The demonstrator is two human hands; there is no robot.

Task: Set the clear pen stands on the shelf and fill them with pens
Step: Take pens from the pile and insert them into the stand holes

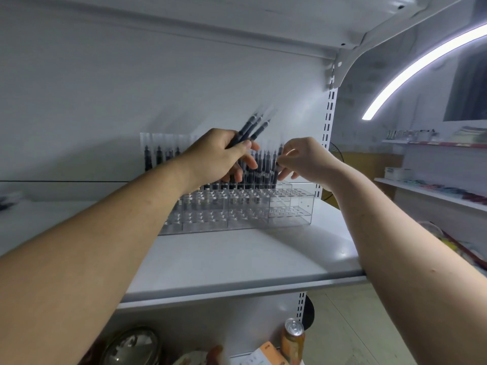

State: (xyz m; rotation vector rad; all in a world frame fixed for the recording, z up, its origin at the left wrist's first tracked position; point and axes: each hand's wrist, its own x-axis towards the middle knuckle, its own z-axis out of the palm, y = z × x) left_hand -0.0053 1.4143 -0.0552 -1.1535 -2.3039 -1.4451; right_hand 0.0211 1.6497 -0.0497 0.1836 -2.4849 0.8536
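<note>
Clear stepped pen stands [290, 206] sit side by side on the white shelf [237, 262], against the back wall. Their rear rows hold several dark pens [263, 167] standing upright; the front rows of holes look bare. My left hand [218, 156] is raised above the stands and grips a bundle of dark pens [250, 129] whose tips point up and to the right. My right hand [300, 156] pinches one upright pen [278, 164] at the right end of the rear row.
The shelf's front edge [237, 288] runs below my forearms. A slotted upright [329, 122] stands at the right rear. On the level below are a drink can [293, 335], a round metal lid [131, 346] and an orange box [271, 351]. Other shelves [432, 191] stand far right.
</note>
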